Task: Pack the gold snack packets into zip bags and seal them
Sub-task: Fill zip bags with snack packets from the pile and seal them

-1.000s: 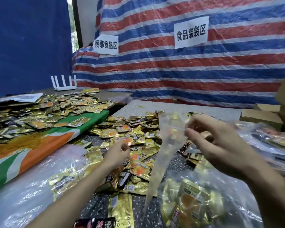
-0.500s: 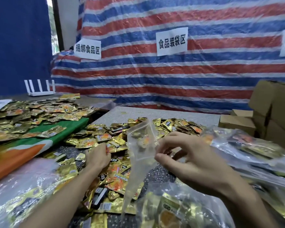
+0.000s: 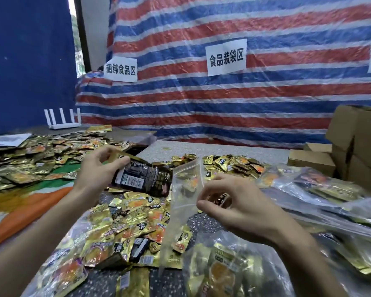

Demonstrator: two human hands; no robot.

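- My left hand (image 3: 96, 168) is lifted above the table, fingers and thumb clamped on a small bunch of snack packets (image 3: 141, 176); their dark printed backs with barcode labels face me, a gold foil edge showing at the top.
- My right hand (image 3: 234, 202) pinches the side of a clear zip bag (image 3: 186, 189) between thumb and fingertips, the other fingers curled loosely.
- The bag is thin, glossy film, long and narrow, hanging down to a limp lower end near the table; its top edge stands just beside the packets in my left hand, not touching as far as I can tell. Whether its mouth is parted I cannot make out.
- Below both hands a loose heap of gold packets (image 3: 133, 221) lies crinkled and shiny, small flat squares with orange and black print, overlapping each other.
- A second spread of gold packets (image 3: 41, 155) covers the left table on a green and orange sheet (image 3: 28, 202).
- Filled clear bags (image 3: 223, 269) sit at the lower right, wrinkled and reflective; more (image 3: 330, 189) pile toward the right edge, their contents blurred.
- Speckled grey tabletop (image 3: 204, 221) shows bare between the heap and the filled bags, and a wider bare strip (image 3: 223, 148) lies behind the heap.
- Brown cardboard boxes (image 3: 356, 142) are cut off at the right edge.
- A striped red, white and blue tarp (image 3: 223, 108) with paper signs closes the back; a white router (image 3: 62, 118) stands at far left.
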